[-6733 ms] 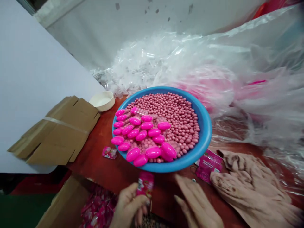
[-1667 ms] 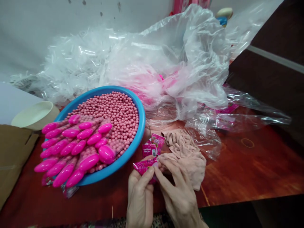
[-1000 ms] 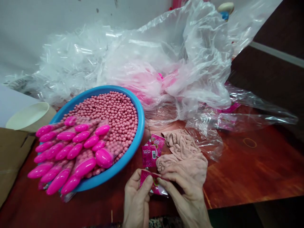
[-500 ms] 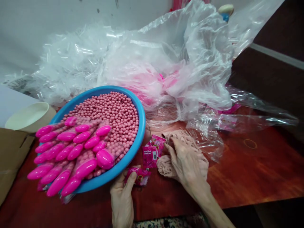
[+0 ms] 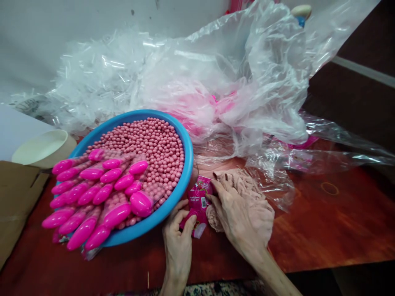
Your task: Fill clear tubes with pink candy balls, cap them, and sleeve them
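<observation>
On the red-brown table [image 5: 308, 222], left hand [image 5: 177, 242] is pinching one pink sachet [image 5: 191, 222] while right hand [image 5: 236, 213], lying just beside it, is fingering the upright sachets [image 5: 200, 196] above, its grasp unclear.

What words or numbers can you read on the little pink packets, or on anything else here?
Pink packets by the right hand: white lettering and a barcode patch show, but too small and blurred to read.
Packet in the left hand: a round picture, no readable words.
Blue basin, pink-capped tubes, cream bowl, cardboard: no writing visible.
</observation>
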A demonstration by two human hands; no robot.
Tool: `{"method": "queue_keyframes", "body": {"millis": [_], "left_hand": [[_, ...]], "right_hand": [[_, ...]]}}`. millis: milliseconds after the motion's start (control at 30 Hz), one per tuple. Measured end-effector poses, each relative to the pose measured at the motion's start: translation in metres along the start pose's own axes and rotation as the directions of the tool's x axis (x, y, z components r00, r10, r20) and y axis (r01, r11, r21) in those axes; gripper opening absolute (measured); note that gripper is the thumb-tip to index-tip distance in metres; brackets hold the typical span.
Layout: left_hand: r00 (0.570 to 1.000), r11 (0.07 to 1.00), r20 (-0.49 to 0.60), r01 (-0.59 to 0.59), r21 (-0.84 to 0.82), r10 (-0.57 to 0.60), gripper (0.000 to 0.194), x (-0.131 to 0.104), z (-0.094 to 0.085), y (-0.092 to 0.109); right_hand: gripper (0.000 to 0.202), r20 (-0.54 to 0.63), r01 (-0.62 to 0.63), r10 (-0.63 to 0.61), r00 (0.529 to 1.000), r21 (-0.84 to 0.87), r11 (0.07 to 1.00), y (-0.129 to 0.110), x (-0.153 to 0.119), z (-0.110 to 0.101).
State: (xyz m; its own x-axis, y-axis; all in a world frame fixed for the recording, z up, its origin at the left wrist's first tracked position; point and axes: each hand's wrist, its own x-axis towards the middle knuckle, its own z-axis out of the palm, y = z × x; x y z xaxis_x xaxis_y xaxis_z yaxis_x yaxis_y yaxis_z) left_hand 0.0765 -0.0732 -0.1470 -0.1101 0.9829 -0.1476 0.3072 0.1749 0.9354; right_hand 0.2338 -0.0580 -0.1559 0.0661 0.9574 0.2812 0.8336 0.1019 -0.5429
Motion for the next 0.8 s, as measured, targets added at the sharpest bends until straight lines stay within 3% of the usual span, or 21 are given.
{"method": "queue_keyframes", "body": {"millis": [367,567,800], "left_hand": [[0.995,0.998,0.098,0.030,-0.052,-0.025,0.014,0.001,-0.005,0.002],[0.956,0.987,0.293,0.057,-0.152,-0.010,0.010,-0.010,-0.007,0.008],[0.942,0.974,0.321,-0.024,-0.227,0.098,0.017,-0.020,0.001,0.006]], "right_hand": [[0.026,0.042,0.001,-0.006,0.999,0.126,0.992,-0.001,-0.017,0.005],[0.026,0.066,-0.014,0.002,0.998,0.177,0.984,-0.011,-0.030,-0.011],[0.029,0.132,-0.233,0.205,0.970,0.254,0.939,-0.019,-0.015,-0.013]]}}
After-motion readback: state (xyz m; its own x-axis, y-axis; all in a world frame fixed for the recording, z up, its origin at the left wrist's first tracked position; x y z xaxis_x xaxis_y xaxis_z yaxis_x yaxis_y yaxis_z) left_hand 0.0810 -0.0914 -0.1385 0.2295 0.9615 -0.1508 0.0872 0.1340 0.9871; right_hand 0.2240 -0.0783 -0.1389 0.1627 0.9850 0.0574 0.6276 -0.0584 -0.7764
